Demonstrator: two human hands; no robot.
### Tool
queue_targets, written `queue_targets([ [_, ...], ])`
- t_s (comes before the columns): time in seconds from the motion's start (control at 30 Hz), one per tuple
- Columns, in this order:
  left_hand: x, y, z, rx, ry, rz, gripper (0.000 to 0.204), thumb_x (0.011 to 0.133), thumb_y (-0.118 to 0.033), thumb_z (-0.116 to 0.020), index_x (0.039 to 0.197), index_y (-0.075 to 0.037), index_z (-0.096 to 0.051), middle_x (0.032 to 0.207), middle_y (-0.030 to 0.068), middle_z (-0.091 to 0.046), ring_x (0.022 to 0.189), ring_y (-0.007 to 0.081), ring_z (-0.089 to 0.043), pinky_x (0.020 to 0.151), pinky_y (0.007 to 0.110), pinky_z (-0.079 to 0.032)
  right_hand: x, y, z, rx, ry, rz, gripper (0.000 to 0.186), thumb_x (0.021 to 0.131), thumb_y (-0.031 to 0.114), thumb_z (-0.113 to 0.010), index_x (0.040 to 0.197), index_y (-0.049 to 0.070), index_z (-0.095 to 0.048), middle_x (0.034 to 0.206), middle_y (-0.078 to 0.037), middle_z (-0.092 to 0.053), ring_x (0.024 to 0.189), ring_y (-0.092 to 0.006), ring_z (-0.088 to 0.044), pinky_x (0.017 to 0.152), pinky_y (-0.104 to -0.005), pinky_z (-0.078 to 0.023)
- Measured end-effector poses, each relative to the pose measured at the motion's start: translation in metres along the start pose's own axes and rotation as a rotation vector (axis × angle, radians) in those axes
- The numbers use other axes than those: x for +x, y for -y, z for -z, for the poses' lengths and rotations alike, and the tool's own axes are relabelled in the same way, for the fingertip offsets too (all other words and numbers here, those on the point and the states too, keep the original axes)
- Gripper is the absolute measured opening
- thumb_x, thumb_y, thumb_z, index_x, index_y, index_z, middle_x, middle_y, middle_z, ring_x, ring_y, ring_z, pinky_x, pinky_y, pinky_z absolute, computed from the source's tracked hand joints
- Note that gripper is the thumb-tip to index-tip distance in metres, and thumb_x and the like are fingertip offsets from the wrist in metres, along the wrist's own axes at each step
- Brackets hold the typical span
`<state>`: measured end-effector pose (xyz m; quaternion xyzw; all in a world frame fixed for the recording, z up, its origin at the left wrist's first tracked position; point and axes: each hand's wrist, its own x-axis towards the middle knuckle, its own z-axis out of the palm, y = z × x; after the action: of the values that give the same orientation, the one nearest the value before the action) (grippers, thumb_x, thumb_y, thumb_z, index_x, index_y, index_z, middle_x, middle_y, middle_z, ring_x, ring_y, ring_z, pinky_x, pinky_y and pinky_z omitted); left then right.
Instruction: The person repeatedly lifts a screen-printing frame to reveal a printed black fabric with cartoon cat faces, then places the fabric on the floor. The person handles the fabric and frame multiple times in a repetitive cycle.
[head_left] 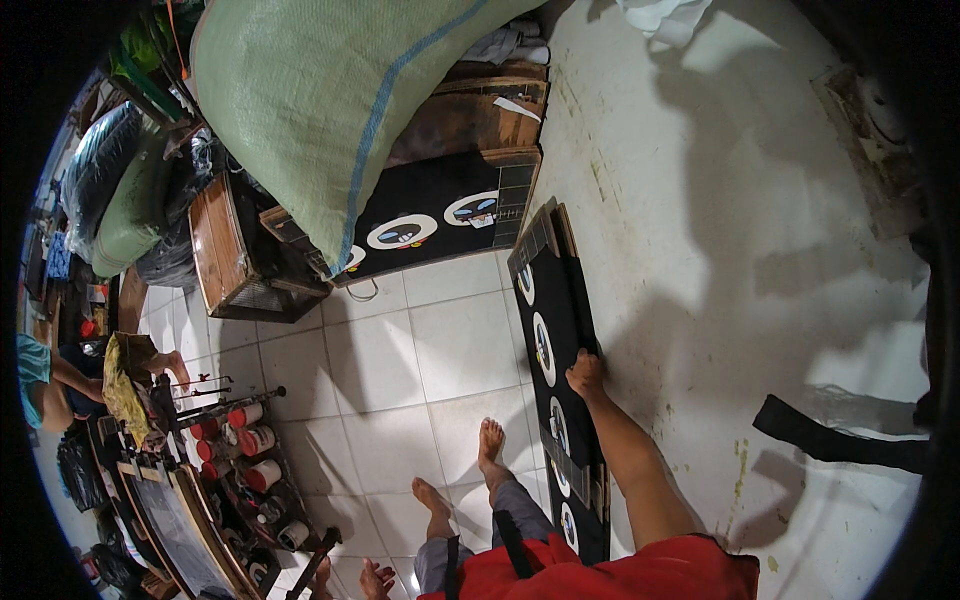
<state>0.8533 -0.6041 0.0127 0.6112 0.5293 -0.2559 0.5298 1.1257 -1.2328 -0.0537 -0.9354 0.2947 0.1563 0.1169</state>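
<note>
My right hand (586, 373) is closed over the upper edge of a long black board (552, 385) that leans against the white wall. Pale rings with coloured printed designs run in a row along its face. Another flat board stands directly behind it. Down at the lower edge, my left hand (376, 579) hangs with its fingers apart and holds nothing that I can see. It is nearest to the rack of jars on the left.
A bulging green woven sack (300, 90) rests over another printed black board (425, 225). Red-lidded jars (256, 439) stand on a rack beside a framed screen (185, 525). A wooden box (222, 245) sits on the tiles. A person in teal (45, 385) is at the far left.
</note>
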Motion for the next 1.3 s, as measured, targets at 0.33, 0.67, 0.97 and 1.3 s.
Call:
queue_targets([
  [0.33,0.002,-0.009,-0.003,0.001,-0.018,0.024,0.072,0.086,-0.063,-0.048,0.117,0.001,-0.047,0.083,0.0125,-0.064,0.072,0.0220,-0.063,0.063,0.035,-0.047,0.006,0.001,-0.001,-0.055,-0.054,-0.014,0.039,0.072,0.017,-0.072,0.100,-0.004,-0.054,0.094,-0.022,-0.063,0.091,-0.0349,-0.064,0.080,-0.0411,-0.053],
  [0.67,0.001,-0.027,-0.011,-0.012,0.068,-0.036,0.069,0.085,-0.063,-0.050,0.115,0.000,-0.048,0.086,0.0128,-0.065,0.075,0.0206,-0.063,0.064,0.033,-0.048,-0.011,0.027,0.064,-0.036,-0.189,0.041,0.041,0.072,0.019,-0.071,0.105,0.001,-0.054,0.096,-0.021,-0.063,0.090,-0.0363,-0.063,0.078,-0.0437,-0.051],
  [0.97,0.039,-0.046,-0.008,0.027,0.185,-0.049,0.056,0.090,-0.053,-0.049,0.113,-0.003,-0.050,0.082,0.0101,-0.065,0.071,0.0187,-0.064,0.062,0.031,-0.046,-0.186,0.102,0.037,0.195,-0.035,0.135,0.038,0.073,0.018,-0.063,0.106,0.001,-0.053,0.098,-0.021,-0.063,0.090,-0.0391,-0.062,0.078,-0.0466,-0.050],
  [1.3,0.107,-0.079,0.080,0.117,0.305,-0.187,0.057,0.089,-0.053,-0.052,0.112,-0.001,-0.053,0.089,0.0128,-0.066,0.073,0.0212,-0.065,0.060,0.033,-0.049,-0.442,0.032,-0.135,0.413,0.309,-0.275,0.046,0.070,0.028,-0.062,0.108,0.002,-0.059,0.110,-0.022,-0.062,0.102,-0.0374,-0.059,0.087,-0.0420,-0.048],
])
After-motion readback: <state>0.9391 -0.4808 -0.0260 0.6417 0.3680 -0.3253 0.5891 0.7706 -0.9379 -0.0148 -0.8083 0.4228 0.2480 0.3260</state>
